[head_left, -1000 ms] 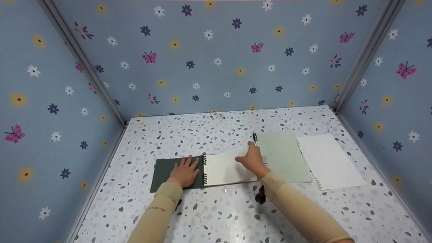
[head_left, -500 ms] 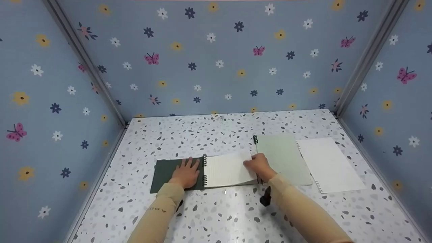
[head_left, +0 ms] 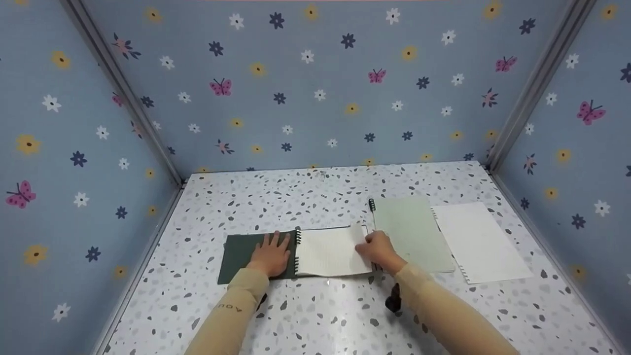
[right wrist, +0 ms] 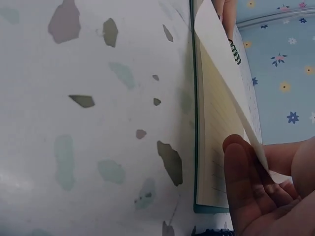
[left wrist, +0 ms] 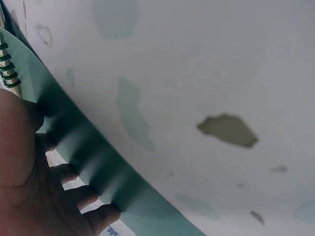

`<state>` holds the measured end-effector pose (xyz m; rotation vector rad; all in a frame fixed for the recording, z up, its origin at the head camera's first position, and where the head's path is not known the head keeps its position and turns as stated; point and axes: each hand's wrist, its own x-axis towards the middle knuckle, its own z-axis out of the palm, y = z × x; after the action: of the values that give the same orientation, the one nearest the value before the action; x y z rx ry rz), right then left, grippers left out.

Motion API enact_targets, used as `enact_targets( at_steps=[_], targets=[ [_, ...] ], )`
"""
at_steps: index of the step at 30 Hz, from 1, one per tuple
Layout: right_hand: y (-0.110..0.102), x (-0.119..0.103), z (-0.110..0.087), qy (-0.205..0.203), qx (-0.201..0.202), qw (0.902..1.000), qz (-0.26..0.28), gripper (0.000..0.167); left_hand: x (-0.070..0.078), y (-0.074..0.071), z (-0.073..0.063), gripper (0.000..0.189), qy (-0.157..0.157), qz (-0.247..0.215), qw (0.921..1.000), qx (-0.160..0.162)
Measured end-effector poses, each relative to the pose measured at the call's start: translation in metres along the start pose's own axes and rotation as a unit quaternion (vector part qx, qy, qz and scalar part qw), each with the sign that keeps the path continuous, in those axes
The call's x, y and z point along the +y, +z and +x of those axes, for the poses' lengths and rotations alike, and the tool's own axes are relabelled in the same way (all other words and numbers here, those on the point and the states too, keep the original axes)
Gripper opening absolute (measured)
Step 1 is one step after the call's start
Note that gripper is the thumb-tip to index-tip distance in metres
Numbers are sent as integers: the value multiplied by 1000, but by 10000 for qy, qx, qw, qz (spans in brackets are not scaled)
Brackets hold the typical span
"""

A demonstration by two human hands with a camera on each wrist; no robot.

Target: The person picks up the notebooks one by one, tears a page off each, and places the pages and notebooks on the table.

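Observation:
A spiral notebook lies open, its dark green cover [head_left: 236,254] to the left of the black coil [head_left: 297,251] and its lined white page [head_left: 328,254] to the right. My left hand [head_left: 270,256] rests on the cover with fingers spread. In the left wrist view, the fingers of the left hand [left wrist: 54,191] lie straight along that cover. At the right side of the notebook, my right hand [head_left: 382,250] pinches the edge of the page. The right wrist view shows the lifted page [right wrist: 221,61] between thumb and fingers, above the lined sheets [right wrist: 211,128] beneath.
A pale green spiral notebook [head_left: 411,231] lies just right of the right hand. Beyond it is a loose white sheet [head_left: 483,241] with a torn edge. Flowered blue panels [head_left: 315,88] stand around the speckled table [head_left: 276,202].
My right hand has come down from the page's upper right to its right edge and now pinches it; the page's corner is lifted and curls. The left hand stays on the cover.

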<state>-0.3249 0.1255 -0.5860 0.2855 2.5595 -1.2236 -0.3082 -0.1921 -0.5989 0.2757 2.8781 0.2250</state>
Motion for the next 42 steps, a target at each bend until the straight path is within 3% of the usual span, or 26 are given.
enact_targets(
  at_steps=[3,8,21,42],
  targets=[
    [2,1,0,-51,-9,10000,-74,13,-1,0,1,57,-10,-11,10000,-47],
    [3,1,-4,-261,-68,9995,-162,26,-2,0,0,58,-19,-123,9999,-104],
    [5,0,-17,-313,-183,9984,-427,9,-2,-2,-4,57,8,-513,9986,-93],
    [2,5,-23,-574,-322,9942,-847,13,-1,-4,-8,57,32,-505,9987,-12]
  ],
)
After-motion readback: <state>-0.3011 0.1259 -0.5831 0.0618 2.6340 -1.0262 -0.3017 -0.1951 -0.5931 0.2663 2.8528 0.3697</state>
